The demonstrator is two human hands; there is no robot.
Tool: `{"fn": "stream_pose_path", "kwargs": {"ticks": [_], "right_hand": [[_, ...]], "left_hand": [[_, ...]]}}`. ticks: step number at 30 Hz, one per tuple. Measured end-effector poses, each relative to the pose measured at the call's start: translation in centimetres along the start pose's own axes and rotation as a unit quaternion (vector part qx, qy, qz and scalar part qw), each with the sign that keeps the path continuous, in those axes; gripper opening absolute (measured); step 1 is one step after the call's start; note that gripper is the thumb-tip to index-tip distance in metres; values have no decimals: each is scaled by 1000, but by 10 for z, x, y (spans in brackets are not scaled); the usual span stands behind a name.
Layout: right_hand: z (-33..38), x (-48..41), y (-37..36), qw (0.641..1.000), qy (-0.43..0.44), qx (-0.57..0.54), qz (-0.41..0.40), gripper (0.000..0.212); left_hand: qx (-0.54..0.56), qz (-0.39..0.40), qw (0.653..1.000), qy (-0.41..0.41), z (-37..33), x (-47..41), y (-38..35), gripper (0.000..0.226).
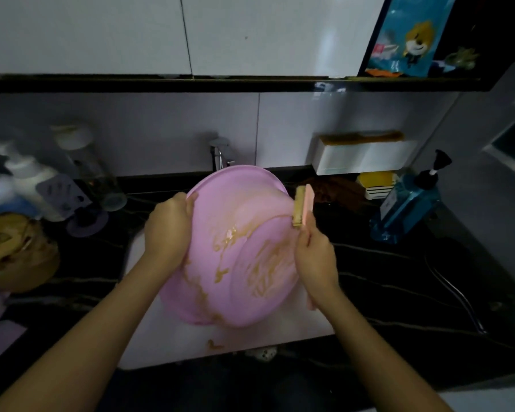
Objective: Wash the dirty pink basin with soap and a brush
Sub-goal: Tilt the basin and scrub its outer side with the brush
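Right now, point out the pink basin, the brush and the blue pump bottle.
pink basin [235, 263]: head view, on its stained pink surface.
brush [298, 207]: head view, on its bristle block.
blue pump bottle [408, 209]: head view, on its body.

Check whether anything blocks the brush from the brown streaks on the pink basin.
Nothing visible does. The right hand holds the brush against the basin, right beside the exposed streaks; the left hand grips the rim.
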State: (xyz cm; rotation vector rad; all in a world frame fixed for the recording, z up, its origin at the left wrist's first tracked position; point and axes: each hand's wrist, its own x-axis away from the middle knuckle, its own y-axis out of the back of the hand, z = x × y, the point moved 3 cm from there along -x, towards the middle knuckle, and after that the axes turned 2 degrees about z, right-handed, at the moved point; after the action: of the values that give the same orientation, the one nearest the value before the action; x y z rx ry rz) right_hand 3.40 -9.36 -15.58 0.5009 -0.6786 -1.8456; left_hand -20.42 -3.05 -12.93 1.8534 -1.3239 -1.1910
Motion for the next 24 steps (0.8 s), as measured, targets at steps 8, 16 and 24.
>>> {"fn": "stream_pose_path", "kwargs": {"ticks": [8,16,24], "right_hand": [[20,-1,9,991,48,115,41,52],[48,-2,46,950,180,227,117,46],[74,43,39,884,311,315,150,56]], "left_hand": [[-8,15,1000,-8,-8,-1,-1,44],[-16,7,1000,-9,-21,5,0,42],[-25,29,999,-8,-30,4,-3,39]]}}
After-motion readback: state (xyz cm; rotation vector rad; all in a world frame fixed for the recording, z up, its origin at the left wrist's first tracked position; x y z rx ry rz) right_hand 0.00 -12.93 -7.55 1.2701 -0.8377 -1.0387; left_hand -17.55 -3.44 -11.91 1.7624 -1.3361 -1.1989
